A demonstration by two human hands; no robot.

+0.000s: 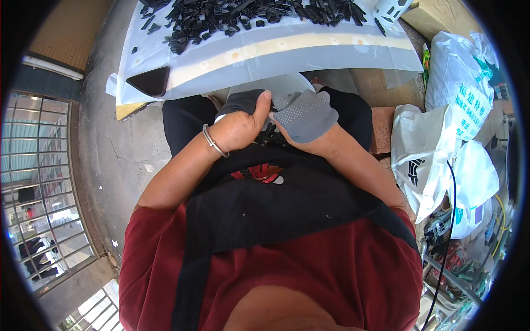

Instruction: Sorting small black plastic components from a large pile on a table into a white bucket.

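Note:
My left hand (243, 121) and my right hand (306, 116) meet in front of my lap, over a white bucket (292, 83) between my knees. A dark grey glove covers the fingers of my left hand; its thumb is bare and points up. My right hand wears a grey dotted glove, and its fingers are curled closed. Whatever lies between the two closed hands is hidden by the gloves. Just below them, small black pieces (270, 135) show against my dark apron. A metal bangle circles my left wrist.
Ahead stands a table with a pale, flowered cover (265, 58). On it lie a heap of black plastic pieces (221, 19), a dark phone (149, 81) and a white perforated container (391, 10). White bags (422, 154) and bricks (382, 129) are at the right; a barred window (41, 187) is left.

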